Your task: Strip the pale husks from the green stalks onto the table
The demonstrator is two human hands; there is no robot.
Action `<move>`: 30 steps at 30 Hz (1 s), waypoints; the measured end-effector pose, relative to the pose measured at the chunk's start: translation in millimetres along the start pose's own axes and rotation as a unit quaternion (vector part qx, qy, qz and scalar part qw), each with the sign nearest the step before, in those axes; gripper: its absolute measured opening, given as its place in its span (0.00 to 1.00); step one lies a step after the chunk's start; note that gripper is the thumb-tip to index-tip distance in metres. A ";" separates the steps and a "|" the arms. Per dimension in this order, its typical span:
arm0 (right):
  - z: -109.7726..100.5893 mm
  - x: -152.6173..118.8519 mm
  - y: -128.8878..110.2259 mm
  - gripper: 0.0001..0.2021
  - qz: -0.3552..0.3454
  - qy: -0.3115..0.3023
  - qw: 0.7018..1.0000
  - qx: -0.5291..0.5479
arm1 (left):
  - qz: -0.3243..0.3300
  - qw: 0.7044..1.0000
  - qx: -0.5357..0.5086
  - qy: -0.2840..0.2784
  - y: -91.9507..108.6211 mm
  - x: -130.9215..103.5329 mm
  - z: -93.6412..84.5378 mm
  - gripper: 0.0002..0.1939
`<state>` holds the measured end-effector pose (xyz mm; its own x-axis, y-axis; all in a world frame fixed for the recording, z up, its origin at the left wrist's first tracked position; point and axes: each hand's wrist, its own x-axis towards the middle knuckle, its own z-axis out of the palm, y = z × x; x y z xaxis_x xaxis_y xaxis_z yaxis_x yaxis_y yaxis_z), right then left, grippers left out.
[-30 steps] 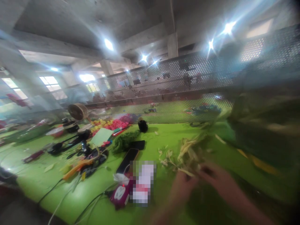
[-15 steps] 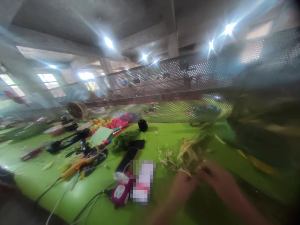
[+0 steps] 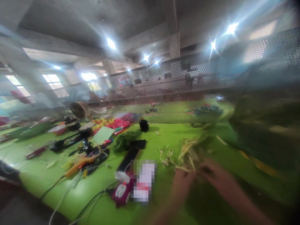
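Both hands meet low over the green table (image 3: 164,131), blurred. The left hand (image 3: 181,184) and the right hand (image 3: 217,179) close their fingertips on the near end of a bundle of pale yellow strips (image 3: 188,153), which fans up and away from the grip. How tightly the fingers pinch cannot be told through the blur. Left of the grip lie a dark phone (image 3: 128,158) and a magenta power strip (image 3: 121,193).

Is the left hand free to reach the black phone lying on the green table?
Probably not right away: the left hand is pinched on the pale leafy bundle together with the right hand. The black phone lies uncovered to its left.
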<state>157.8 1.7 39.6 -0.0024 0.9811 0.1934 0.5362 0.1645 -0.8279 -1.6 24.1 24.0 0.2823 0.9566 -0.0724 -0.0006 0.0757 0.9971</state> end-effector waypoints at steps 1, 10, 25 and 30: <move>-0.3 0.6 0.7 0.13 0.009 0.002 1.000 0.001 | 0.006 1.000 0.009 -0.010 -1.6 0.4 0.1 0.08; -0.6 -5.8 -3.5 0.11 0.039 0.043 0.998 -0.009 | 0.013 0.998 0.040 -0.056 -8.0 -1.8 6.7 0.12; 0.2 -4.2 1.2 0.12 0.002 0.074 0.997 0.021 | -0.020 0.998 -0.031 -0.055 -2.9 -6.3 4.1 0.14; 2.0 -9.8 -5.2 0.14 -0.005 0.074 0.997 -0.015 | -0.016 0.996 -0.080 0.031 -4.7 0.6 1.9 0.18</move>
<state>153.3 -8.6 41.0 0.1156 0.9536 0.2781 0.5620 0.1681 -0.8099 0.4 23.8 19.3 0.2253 0.9681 -0.1093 -0.1462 0.1445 0.9786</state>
